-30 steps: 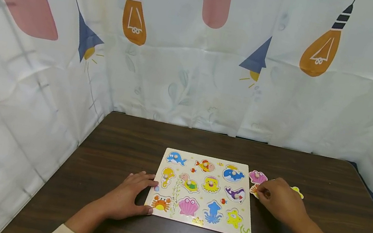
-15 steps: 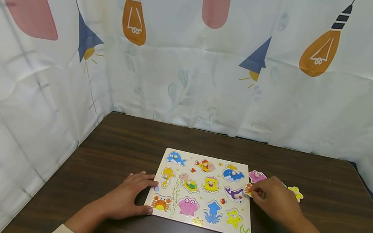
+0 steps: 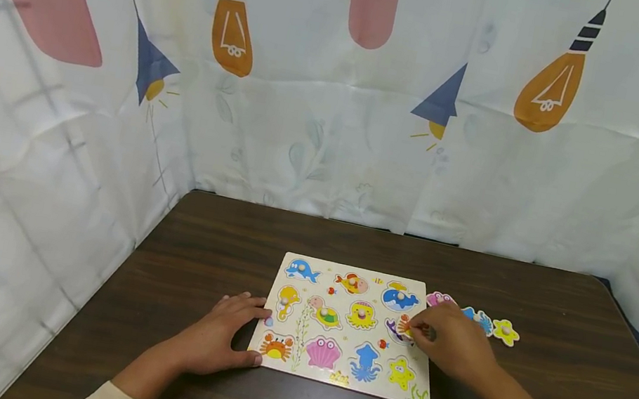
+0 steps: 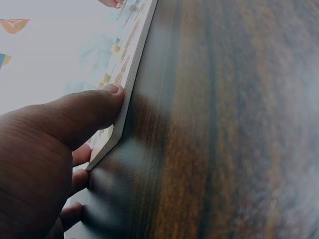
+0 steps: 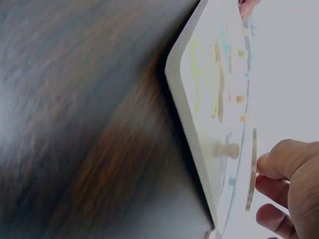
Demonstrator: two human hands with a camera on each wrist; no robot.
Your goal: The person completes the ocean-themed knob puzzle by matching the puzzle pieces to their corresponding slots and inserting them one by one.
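A wooden peg puzzle board (image 3: 376, 388) with sea animals lies flat on the brown table. My left hand (image 3: 214, 338) rests at its near left corner, thumb and fingers extended; in the left wrist view the thumb (image 4: 94, 112) lies on the board's edge. Between thumb and fingertips, my right hand (image 3: 457, 345) pinches an orange crab puzzle piece (image 3: 404, 324). That piece is held above the board, overlapping the purple whale piece (image 3: 392, 331) in the head view. From the right wrist, the crab piece shows edge-on, apart from a knob (image 5: 228, 150) on the board.
Right of the board lie a pink shell piece (image 3: 440, 298), partly hidden by my right hand, a blue squid piece (image 3: 481, 320) and a yellow starfish piece (image 3: 505, 332). A white printed curtain (image 3: 329, 144) surrounds the table's back and sides.
My right hand has lifted the crab piece from beside the board and carried it left over the board's right part. The squid and starfish pieces are now uncovered. My left hand stays put.
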